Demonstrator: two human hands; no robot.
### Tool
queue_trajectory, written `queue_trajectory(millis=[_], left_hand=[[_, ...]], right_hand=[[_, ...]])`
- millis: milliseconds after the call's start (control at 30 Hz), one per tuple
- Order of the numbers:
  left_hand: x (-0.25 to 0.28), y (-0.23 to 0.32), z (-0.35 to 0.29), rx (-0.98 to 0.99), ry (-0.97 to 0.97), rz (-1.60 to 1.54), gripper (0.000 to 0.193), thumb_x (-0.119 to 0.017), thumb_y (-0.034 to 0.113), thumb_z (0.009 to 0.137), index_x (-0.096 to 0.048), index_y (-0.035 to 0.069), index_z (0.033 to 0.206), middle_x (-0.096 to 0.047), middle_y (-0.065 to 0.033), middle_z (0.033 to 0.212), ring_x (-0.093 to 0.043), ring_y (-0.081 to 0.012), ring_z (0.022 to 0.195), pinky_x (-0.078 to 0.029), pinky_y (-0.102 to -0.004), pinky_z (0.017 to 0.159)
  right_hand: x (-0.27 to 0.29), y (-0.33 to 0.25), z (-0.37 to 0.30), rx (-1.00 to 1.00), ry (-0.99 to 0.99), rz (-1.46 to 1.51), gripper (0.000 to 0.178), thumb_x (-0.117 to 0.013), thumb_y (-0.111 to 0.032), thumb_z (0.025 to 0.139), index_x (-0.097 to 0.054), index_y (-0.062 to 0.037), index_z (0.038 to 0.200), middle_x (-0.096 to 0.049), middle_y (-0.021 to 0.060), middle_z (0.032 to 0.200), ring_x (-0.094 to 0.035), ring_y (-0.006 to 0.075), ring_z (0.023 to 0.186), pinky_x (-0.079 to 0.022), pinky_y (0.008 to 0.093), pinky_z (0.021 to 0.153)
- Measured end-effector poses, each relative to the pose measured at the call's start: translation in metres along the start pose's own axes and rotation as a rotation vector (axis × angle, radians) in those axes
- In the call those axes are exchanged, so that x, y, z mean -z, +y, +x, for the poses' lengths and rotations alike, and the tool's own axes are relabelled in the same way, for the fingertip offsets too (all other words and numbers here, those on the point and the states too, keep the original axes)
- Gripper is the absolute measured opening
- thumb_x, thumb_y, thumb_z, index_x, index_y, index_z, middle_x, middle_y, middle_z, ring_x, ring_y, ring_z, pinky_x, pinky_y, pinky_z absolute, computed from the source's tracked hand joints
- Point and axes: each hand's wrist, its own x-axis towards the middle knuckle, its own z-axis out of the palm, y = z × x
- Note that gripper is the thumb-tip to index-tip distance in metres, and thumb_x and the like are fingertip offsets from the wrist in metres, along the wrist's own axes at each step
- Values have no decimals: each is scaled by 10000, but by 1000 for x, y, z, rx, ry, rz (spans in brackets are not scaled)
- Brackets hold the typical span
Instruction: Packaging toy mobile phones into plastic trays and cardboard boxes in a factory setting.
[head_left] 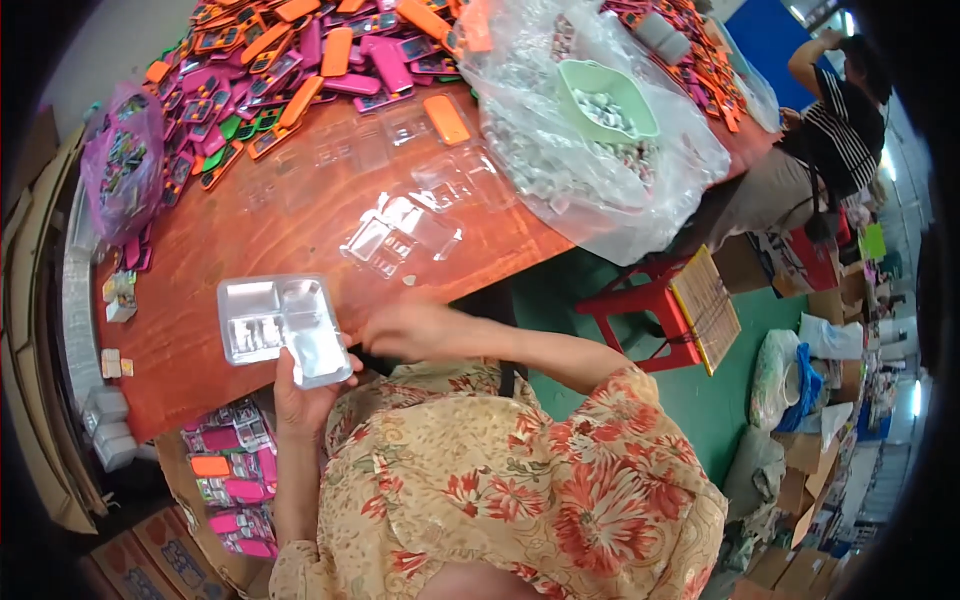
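Right hand (pixel 412 332) blurred; left hand (pixel 301 402) partly behind tray (pixel 283 318); orange-pink pile (pixel 335 52) cropped.

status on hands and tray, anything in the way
Left hand holds clear tray. Right hand beside it, blurred, grip unclear. Other trays beyond, not blocking.

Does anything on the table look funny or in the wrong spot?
Maybe one thing: a single orange piece lies among the clear trays, apart from the big colourful heap of similar pieces. Nothing looks plainly broken.
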Motion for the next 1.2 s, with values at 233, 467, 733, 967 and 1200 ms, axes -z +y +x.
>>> queue_trajectory(millis=[233,467,733,967,1200], left_hand=[[2,-5,9,6,-16,-52,597,-439,462,804,-365,-2,1173,-520,-201,990,-563,-329,774,-485,-359,572],[9,-6,15,3,-4,-24,603,-404,493,809,-384,5,1162,-530,-179,991,-564,-319,772,-474,-363,559],[25,-4,18,-1,4,-57,606,-413,496,808,-382,8,1167,-517,-170,1022,-566,-319,810,-503,-402,621],[61,-11,22,1,39,-242,541,-543,413,768,-410,65,1161,-493,-79,1108,-458,-211,1031,-414,-351,831],[44,0,5,-19,-71,-15,676,-572,484,702,-384,35,1172,-495,-102,1098,-501,-271,977,-425,-439,806]], right_hand=[[36,37,7,-32,223,-806,308,-601,-164,684,-505,-68,961,-491,98,940,-461,274,873,-376,371,725],[18,45,11,-172,207,-1001,309,-595,-208,681,-527,-76,952,-492,96,929,-452,267,904,-380,387,718],[4,29,24,-179,364,-938,307,-580,-212,683,-513,-33,922,-508,157,932,-490,316,910,-400,405,728],[-13,-7,61,97,-27,-96,272,-610,-174,631,-548,-4,835,-555,161,869,-539,323,768,-427,413,639],[-10,-15,81,151,-360,-28,165,-582,-158,639,-575,1,679,-551,142,595,-555,277,620,-412,374,557]])
